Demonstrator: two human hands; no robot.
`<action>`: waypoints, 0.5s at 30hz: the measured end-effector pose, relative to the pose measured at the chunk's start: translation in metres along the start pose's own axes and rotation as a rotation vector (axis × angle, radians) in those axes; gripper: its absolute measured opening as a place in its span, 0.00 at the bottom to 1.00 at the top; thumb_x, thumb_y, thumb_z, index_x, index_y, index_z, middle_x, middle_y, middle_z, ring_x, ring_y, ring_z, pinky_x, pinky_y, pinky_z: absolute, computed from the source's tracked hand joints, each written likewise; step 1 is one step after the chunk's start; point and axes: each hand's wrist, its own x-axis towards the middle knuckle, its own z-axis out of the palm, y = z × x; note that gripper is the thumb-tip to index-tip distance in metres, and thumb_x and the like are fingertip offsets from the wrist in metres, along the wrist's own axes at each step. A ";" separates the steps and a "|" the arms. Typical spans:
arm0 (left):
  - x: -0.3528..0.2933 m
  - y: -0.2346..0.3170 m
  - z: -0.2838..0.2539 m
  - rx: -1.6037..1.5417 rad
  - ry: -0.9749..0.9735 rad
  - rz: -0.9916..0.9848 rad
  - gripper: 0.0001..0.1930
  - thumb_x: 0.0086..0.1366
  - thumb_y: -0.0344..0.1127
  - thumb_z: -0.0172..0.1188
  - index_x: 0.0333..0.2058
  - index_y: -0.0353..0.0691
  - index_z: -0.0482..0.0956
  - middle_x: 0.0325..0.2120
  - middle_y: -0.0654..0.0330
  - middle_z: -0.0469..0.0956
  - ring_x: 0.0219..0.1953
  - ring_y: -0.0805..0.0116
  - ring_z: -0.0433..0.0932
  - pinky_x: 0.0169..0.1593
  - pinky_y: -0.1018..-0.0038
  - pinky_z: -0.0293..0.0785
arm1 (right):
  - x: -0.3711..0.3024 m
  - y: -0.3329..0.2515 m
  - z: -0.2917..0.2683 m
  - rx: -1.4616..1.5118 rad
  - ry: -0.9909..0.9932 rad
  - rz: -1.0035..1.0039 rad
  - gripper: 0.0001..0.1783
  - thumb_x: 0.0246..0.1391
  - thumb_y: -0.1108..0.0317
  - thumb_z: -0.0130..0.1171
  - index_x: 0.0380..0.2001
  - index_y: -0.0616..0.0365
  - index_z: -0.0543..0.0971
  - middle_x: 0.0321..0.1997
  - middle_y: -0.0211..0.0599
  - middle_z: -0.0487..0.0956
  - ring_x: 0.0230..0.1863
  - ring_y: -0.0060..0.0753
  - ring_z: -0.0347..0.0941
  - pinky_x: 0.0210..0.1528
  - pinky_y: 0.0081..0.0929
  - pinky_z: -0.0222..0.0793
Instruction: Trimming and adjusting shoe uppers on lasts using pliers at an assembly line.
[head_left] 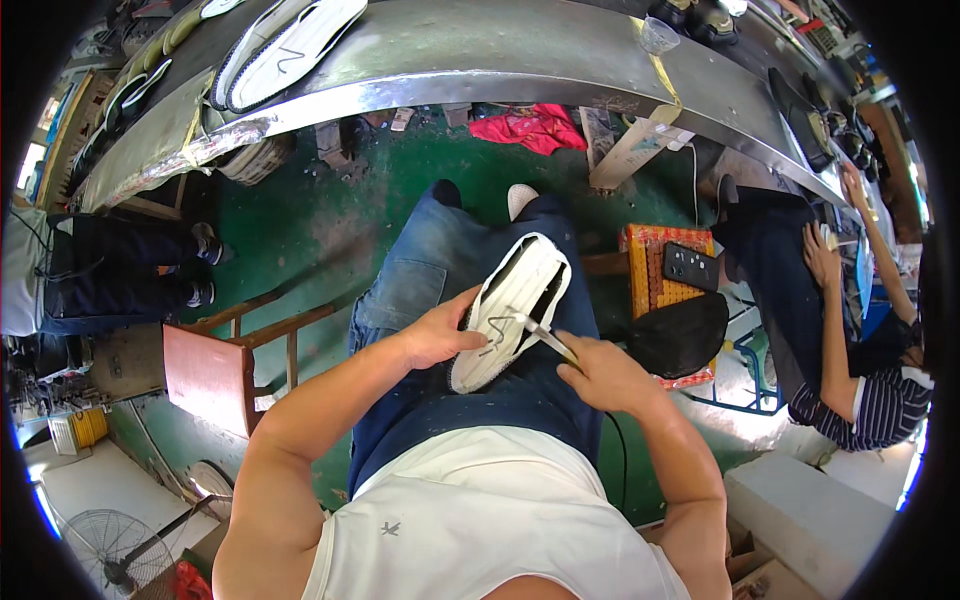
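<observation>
A white, unfinished shoe [497,345] with a dark squiggle on it lies bottom up across my lap, its black edge partly showing. My left hand [445,330] grips its left side, the thumb over the pale surface and the other fingers hidden behind. In my right hand [612,375] is a slim silver hand tool [545,336]. The tool's small metal end is over or against the middle of the shoe, near the squiggle; whether it touches, I cannot tell. The handle's rear is hidden in my fist.
A metal-topped bench [480,50] spans the far side, with a pair of similar white shoes [285,55] on it. To my left stands a wooden stool [210,378]. On the right, an orange seat [648,265] bears a phone [690,267] and black cloth [680,335]; a co-worker [850,400] sits beyond.
</observation>
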 end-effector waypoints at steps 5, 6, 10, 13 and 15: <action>0.000 -0.014 0.002 -0.184 -0.024 0.057 0.42 0.65 0.29 0.57 0.75 0.37 0.47 0.70 0.55 0.60 0.72 0.65 0.56 0.73 0.69 0.51 | 0.039 -0.019 -0.016 -0.473 0.067 -0.187 0.22 0.56 0.68 0.62 0.51 0.70 0.75 0.37 0.53 0.83 0.41 0.59 0.80 0.44 0.48 0.76; -0.001 -0.010 0.004 -0.360 0.036 -0.004 0.39 0.70 0.36 0.53 0.75 0.36 0.46 0.70 0.54 0.60 0.72 0.64 0.58 0.73 0.69 0.53 | 0.045 -0.028 -0.025 -0.494 -0.069 -0.080 0.16 0.56 0.67 0.63 0.43 0.67 0.76 0.36 0.52 0.82 0.40 0.60 0.79 0.43 0.49 0.75; 0.022 -0.020 0.013 -0.434 0.388 -0.115 0.35 0.80 0.57 0.35 0.71 0.34 0.57 0.70 0.53 0.62 0.70 0.61 0.62 0.71 0.67 0.57 | 0.055 -0.017 -0.006 -0.363 -0.137 -0.175 0.11 0.57 0.67 0.59 0.37 0.65 0.75 0.37 0.55 0.81 0.38 0.56 0.80 0.40 0.47 0.75; 0.036 -0.033 0.007 -0.039 0.622 -0.080 0.35 0.80 0.57 0.32 0.66 0.33 0.68 0.63 0.45 0.72 0.66 0.54 0.70 0.68 0.64 0.63 | 0.052 -0.006 0.032 -0.038 0.158 -0.176 0.13 0.59 0.65 0.60 0.43 0.60 0.75 0.37 0.54 0.80 0.40 0.62 0.78 0.44 0.52 0.74; 0.036 -0.042 -0.002 0.336 0.589 -0.056 0.32 0.81 0.53 0.33 0.65 0.31 0.68 0.57 0.43 0.78 0.60 0.55 0.76 0.65 0.67 0.67 | 0.046 -0.009 0.015 -0.077 0.039 -0.140 0.17 0.58 0.67 0.61 0.47 0.64 0.73 0.42 0.56 0.79 0.45 0.62 0.77 0.48 0.50 0.73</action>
